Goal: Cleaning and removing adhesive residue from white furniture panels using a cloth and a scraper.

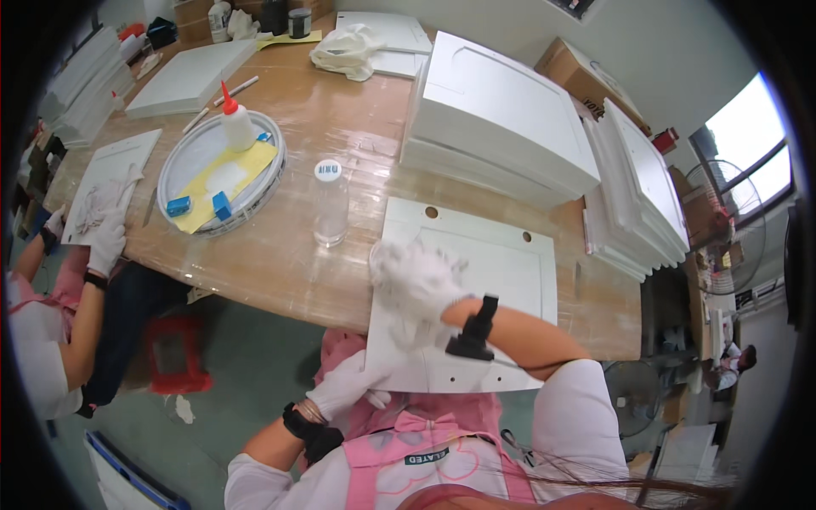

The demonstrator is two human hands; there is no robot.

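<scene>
A white panel [501, 297] with two holes near its far edge and small holes along its near edge lies partly on the table and juts over the edge towards me. My left hand [350, 384], in a white glove, grips its near left corner. Over the panel's left part is my right hand [429, 280], also gloved and blurred by motion. It presses what looks like a crumpled white cloth [398, 319] on the surface; its fingers are not distinct. Left of the panel stands a clear bottle [331, 208] with a white cap.
A round lid [270, 183] bears a yellow sheet, blue blocks and a red-tipped white bottle [237, 127]. Stacked white panels [510, 110] stand beyond my panel, with more [633, 187] at right. At left, a co-worker's gloved hand [107, 242] rests by another panel. A red stool [177, 353] is below.
</scene>
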